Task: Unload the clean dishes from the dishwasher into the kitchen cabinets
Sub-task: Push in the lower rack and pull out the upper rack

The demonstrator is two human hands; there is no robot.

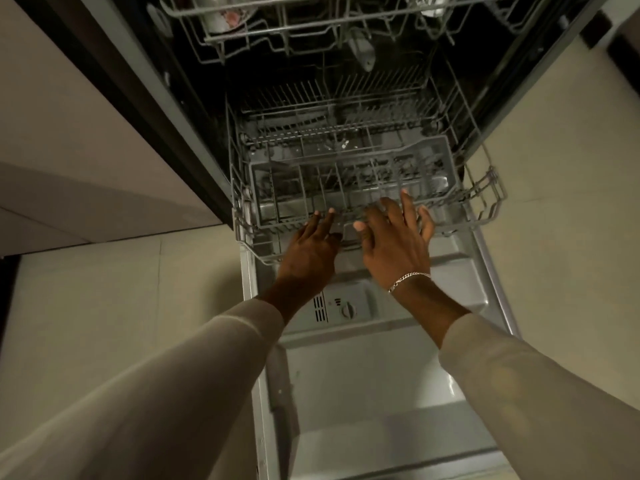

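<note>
The dishwasher stands open with its door (381, 393) folded down flat toward me. The grey wire lower rack (485, 199) is partly pulled out over the door, and a grey cutlery basket (433, 157) sits in its front; I see no dishes in either. My left hand (311, 247) and my right hand (394, 240) reach side by side to the rack's front edge with fingers straight, touching the wire. The upper rack (311, 36) sits above, holding a few pale items (225, 19) that are partly cut off.
A pale cabinet front (69, 133) runs along the left of the machine. Beige floor tiles (121, 306) lie on both sides of the open door. A detergent compartment with a round knob (348, 310) is set in the door's inner face.
</note>
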